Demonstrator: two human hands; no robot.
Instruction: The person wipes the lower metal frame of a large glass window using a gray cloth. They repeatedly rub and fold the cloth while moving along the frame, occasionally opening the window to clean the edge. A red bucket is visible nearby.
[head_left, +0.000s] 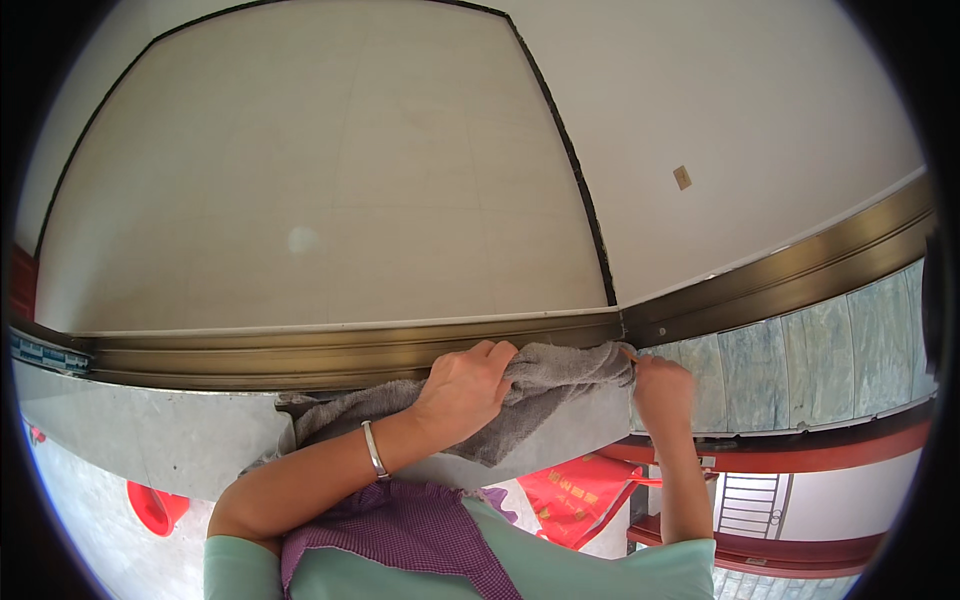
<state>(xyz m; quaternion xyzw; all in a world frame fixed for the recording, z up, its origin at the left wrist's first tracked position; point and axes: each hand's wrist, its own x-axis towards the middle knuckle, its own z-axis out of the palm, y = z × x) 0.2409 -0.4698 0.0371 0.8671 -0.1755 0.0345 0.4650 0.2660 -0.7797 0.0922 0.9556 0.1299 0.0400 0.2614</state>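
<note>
A crumpled grey cloth (555, 382) lies along a bronze-coloured metal frame (300, 352) and partly covers the grey sill (187, 427) below it. My left hand (465, 390) grips the middle of the cloth, with a silver bangle on that wrist. At the cloth's right end, by the corner where two frame sections meet, my right hand (664, 390) has its fingers closed against the bunched fabric. Those fingertips are partly hidden, and the hand is slightly blurred. Some cloth also hangs behind my left forearm.
Beyond the frame rises a large pale surface (330, 165) with a black border. Blue-grey tiles (757, 375) run to the right. Below are a red plastic basin (156, 508), a red bag (577, 499) bearing writing and a dark red rail (825, 454).
</note>
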